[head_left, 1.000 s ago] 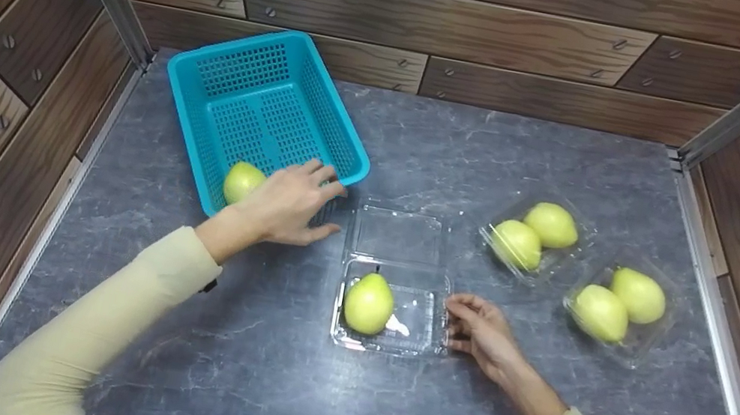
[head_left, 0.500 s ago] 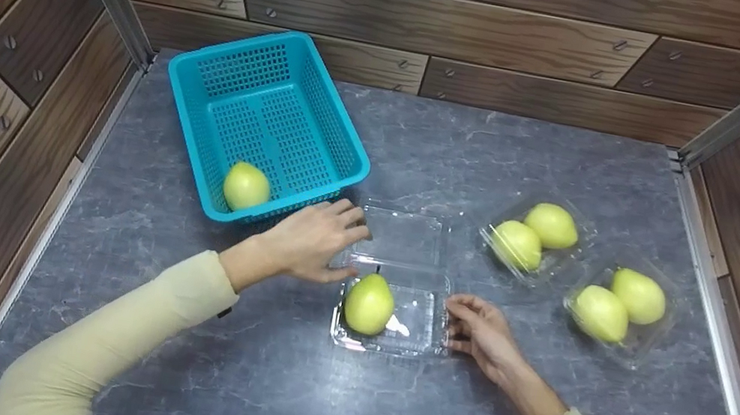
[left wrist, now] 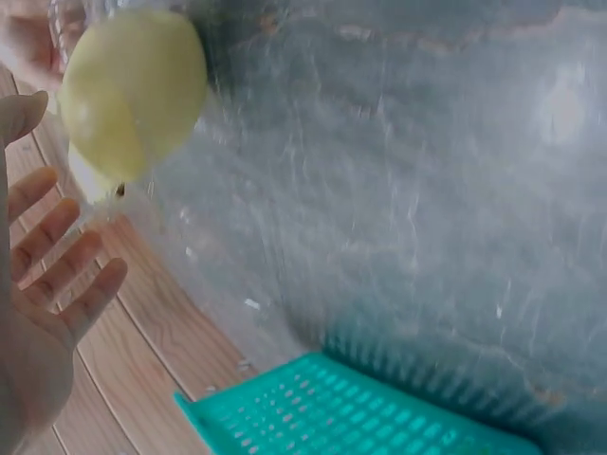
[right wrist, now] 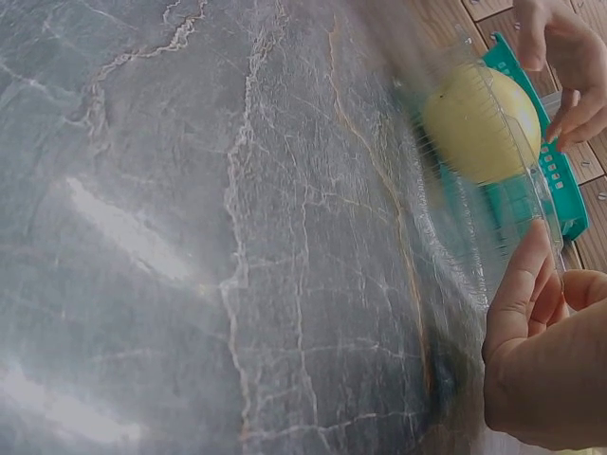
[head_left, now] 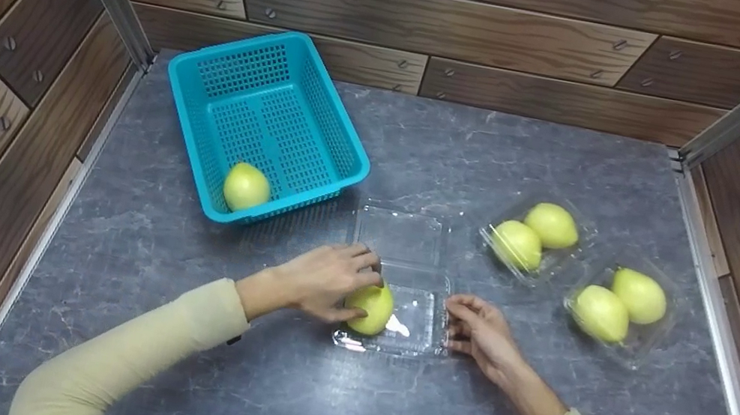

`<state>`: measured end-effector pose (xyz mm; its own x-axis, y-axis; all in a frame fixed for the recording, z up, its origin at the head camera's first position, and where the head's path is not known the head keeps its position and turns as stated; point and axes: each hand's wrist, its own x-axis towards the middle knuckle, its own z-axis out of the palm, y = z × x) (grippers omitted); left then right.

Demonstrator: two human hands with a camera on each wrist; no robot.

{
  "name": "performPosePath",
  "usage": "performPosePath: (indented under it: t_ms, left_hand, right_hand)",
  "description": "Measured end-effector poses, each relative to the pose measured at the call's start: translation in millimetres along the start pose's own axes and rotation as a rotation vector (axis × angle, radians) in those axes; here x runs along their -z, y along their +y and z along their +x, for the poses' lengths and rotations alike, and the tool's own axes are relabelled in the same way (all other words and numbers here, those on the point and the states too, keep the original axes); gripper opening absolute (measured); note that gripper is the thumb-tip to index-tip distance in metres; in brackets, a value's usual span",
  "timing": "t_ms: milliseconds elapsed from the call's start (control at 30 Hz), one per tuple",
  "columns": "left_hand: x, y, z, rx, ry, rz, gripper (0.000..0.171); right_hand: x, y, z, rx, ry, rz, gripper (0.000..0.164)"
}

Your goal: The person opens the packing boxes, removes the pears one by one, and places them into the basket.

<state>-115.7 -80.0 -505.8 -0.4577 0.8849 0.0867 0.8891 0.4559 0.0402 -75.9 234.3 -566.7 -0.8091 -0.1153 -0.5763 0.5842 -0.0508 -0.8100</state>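
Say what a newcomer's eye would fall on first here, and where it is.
Probably the bright turquoise basket at the back left of the grey table, with one yellow-green pear in its near left corner. Next, likely the centre pear in the open clear container, the left hand close by and the right hand pinching the container's right edge. Two pairs of packed pears stand out at the right.

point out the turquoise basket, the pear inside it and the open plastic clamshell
Turquoise basket (head_left: 264, 117): head view, bare mesh floor.
Pear in basket (head_left: 247, 188): head view, middle of visible side.
Open plastic clamshell (head_left: 415, 305): head view, bare part of its base.
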Motion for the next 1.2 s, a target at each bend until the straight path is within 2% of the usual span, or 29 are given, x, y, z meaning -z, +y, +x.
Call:
performPosePath:
  t_ms: [167,267,400,667,867,1200]
  left_hand:
    - [-6.4,3.4,0.1,-0.011,0.035,-0.005,0.049]
    - [-9.5,5.2,0.3,-0.042,0.050,-0.002,0.048]
    - [-13.0,8.9,1.0,-0.080,0.036,0.001,0.049]
    - [-21.2,14.1,1.5,-0.104,0.013,0.000,0.051]
    - [-26.1,14.6,3.8,-0.099,0.006,-0.021,0.055]
    - [-28.9,15.6,11.7,-0.060,-0.065,-0.110,0.065]
  right_hand:
    - [-0.7,0.1,-1.2,0.003,-0.007,0.004,0.007]
    - [0.0,-0.2,-2.5,0.007,-0.015,0.007,0.002]
    - [0.7,-0.5,-3.2,0.010,-0.029,0.006,0.004]
    - [-0.8,-0.3,-0.8,0.003,0.002,0.012,0.003]
    - [-0.3,-0.5,-0.7,0.000,-0.004,0.009,0.004]
    - [1.3,-1.6,-2.3,0.002,-0.013,-0.010,0.005]
